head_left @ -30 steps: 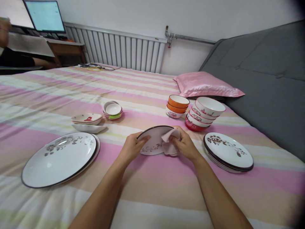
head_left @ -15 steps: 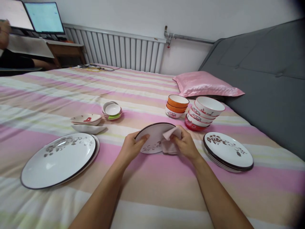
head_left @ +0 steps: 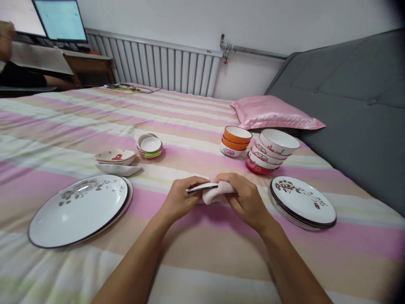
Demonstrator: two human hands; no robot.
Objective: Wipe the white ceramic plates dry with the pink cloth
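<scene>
A white plate with a dark rim [head_left: 202, 187] is held between my hands above the striped bedspread, seen nearly edge-on. My left hand [head_left: 183, 196] grips its left edge, thumb on top. My right hand [head_left: 242, 194] is closed on a pale cloth [head_left: 217, 193], which wraps over the plate's right edge. On the left lies a large flowered plate [head_left: 79, 211] on top of another. To the right is a stack of flowered plates [head_left: 303, 200] with dark rims.
Orange and white bowls [head_left: 236, 139] stand beside a taller bowl stack [head_left: 272, 150]. Small dishes [head_left: 150, 145] and leaf-shaped dishes [head_left: 117, 160] sit left of centre. Behind are a pink pillow [head_left: 275, 112], a grey headboard [head_left: 348, 93] and cables [head_left: 129, 88]. A person [head_left: 19, 71] sits by monitors.
The held plate has tipped from showing its flowered face to nearly edge-on. The cloth has shifted from that face to fold over the rim, with both hands turning along.
</scene>
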